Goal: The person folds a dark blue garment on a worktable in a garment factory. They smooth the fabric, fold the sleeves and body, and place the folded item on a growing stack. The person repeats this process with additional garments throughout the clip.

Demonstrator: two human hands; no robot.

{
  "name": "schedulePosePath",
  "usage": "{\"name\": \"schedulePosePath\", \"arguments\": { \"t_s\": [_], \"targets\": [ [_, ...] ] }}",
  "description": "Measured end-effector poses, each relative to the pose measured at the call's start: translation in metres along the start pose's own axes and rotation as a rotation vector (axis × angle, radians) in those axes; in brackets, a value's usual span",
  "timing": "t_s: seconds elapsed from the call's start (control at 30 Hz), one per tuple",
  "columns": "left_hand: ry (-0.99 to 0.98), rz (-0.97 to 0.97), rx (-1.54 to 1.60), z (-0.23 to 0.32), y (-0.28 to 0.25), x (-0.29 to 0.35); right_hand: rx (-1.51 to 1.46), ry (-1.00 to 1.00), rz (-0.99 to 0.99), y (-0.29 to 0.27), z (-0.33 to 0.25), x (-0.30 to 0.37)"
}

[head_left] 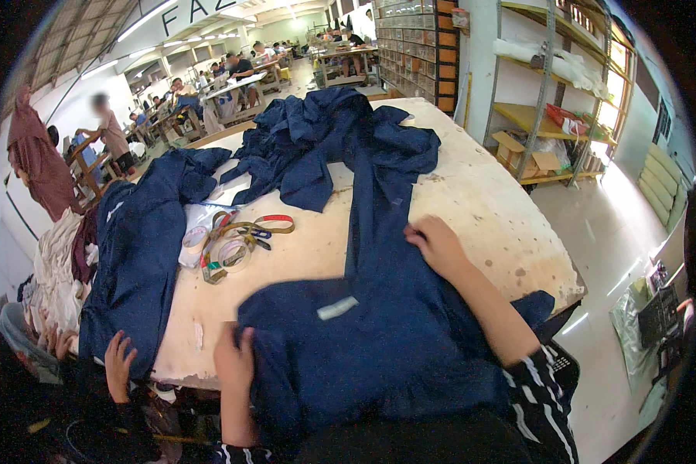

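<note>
A navy blue garment [394, 340] is spread over the near side of the worktable, with a white label on it and a long panel running back to a crumpled heap of navy cloth [309, 131]. My left hand [234, 359] is closed at its left edge, fingers bent over the fabric. At the right edge of the long panel, my right hand [438, 243] has its fingers curled in on the cloth. Slight blur hides the fingertips. Between the cloths lie a measuring tape [274, 224] and rolls of tape [234, 253].
Another navy garment [135, 255] lies along the table's left side, a co-worker's hand [120, 365] by its lower end. The pale worktable [510, 232] has a worn surface. Metal shelving [549, 93] stands at the right. People work at tables farther back.
</note>
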State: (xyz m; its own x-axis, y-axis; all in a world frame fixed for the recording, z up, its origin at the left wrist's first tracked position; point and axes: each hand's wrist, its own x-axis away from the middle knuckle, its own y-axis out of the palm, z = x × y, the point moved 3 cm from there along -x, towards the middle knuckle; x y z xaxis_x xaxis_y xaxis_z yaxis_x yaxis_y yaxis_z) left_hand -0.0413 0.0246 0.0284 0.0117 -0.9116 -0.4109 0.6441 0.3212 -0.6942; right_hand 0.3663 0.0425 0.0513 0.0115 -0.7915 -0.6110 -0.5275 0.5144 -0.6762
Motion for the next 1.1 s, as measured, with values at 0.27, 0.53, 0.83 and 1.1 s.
{"name": "schedulePosePath", "arguments": {
  "t_s": [0.27,0.53,0.83,1.1],
  "targets": [
    [-0.081,0.807,0.378,-0.04,-0.105,-0.012,-0.235,-0.161,-0.921,0.223,-0.113,0.028],
    [-0.02,-0.012,0.292,-0.045,-0.042,-0.003,-0.695,-0.082,-0.354,0.152,-0.149,-0.003],
    [-0.119,0.729,0.073,-0.078,-0.106,-0.021,-1.04,-0.319,-0.888,0.253,-0.212,0.052],
    [0.214,0.505,0.165,0.013,-0.171,-0.045,-0.245,0.072,-0.317,0.06,-0.144,-0.061]
  ]
}}
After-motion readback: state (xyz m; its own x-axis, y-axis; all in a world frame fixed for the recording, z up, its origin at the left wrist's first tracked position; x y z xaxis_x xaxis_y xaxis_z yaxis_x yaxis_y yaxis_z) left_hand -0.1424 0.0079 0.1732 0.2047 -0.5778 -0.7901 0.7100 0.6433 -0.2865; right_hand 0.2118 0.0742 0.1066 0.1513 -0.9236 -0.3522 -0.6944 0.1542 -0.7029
